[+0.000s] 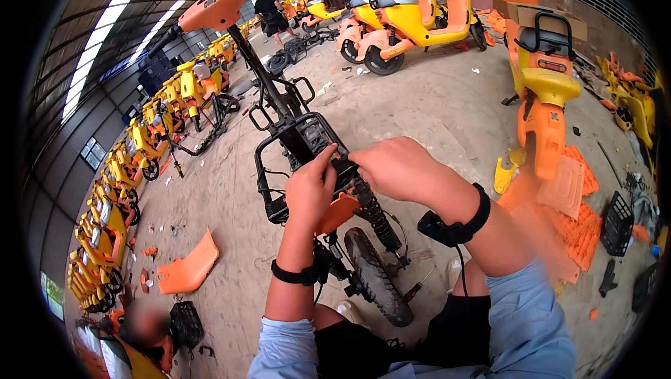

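A partly stripped electric scooter stands in front of me, its black frame (259, 169) bare and its orange handlebar cover (218, 5) at the far end. My left hand (311, 187) is closed in a pinch over the rear of the frame. Close beside it, my right hand (393, 166) is also closed, fingertips at a small black part among dark wires. What either hand grips is too small and hidden to name. Below them are an orange fender piece (337, 213), a coil shock absorber (377, 217) and the rear tyre (378, 280), between my legs.
An orange panel (187, 265) lies on the floor at left. More orange panels (572, 229) pile up at right beside a black crate (616, 224). Yellow-orange scooters (423, 14) stand ahead, others line the left wall. One person (268, 8) stands far off; another (147, 323) is lower left.
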Motion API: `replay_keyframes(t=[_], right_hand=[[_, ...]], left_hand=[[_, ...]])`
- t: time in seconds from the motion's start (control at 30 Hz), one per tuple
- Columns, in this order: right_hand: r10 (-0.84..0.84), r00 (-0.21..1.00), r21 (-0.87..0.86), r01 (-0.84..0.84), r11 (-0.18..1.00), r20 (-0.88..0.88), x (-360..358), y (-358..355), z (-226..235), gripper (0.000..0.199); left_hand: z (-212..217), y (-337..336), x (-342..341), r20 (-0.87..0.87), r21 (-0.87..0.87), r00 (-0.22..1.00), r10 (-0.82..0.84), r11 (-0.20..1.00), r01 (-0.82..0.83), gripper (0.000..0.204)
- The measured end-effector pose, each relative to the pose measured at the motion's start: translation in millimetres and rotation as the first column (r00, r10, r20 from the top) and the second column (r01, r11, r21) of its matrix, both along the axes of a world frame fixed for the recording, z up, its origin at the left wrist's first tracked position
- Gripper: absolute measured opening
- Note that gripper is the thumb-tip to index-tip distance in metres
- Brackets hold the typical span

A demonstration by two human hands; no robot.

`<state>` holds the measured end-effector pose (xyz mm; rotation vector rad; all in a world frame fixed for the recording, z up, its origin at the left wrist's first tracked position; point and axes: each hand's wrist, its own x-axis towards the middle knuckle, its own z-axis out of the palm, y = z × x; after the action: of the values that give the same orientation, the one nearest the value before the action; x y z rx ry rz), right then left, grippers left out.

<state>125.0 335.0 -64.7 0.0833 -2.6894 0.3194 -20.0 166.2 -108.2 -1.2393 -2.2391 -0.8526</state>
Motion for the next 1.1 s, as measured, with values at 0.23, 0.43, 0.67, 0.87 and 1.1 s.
replay_keyframes(t=[0.23,0.43,0.67,0.87,1.1], right_hand=[[0.027,0.991,-0.140,-0.008,0.990,0.132,1,42,6,0.024],[-0.005,0.999,-0.097,0.009,0.995,0.047,-21,72,-29,0.030],[-0.068,0.971,-0.066,0.085,0.994,0.229,-14,44,-20,0.024],[-0.174,0.968,0.058,0.166,0.984,0.182,-17,31,-25,0.018],[-0.155,0.951,0.175,0.110,0.978,0.266,-8,7,-19,0.012]], left_hand=[[-5,-3,-6,-0.031,-0.007,0.999,-0.041,0.999,0.041,0.029],[-1,1,-2,-0.036,-0.041,0.998,-0.045,0.998,0.043,0.029],[-1,-3,-2,-0.024,-0.048,0.998,-0.051,0.998,0.050,0.029],[-1,-1,-4,-0.040,-0.050,0.997,-0.059,0.997,0.057,0.029],[-2,-3,-4,-0.064,-0.065,0.997,-0.037,0.997,0.033,0.028]])
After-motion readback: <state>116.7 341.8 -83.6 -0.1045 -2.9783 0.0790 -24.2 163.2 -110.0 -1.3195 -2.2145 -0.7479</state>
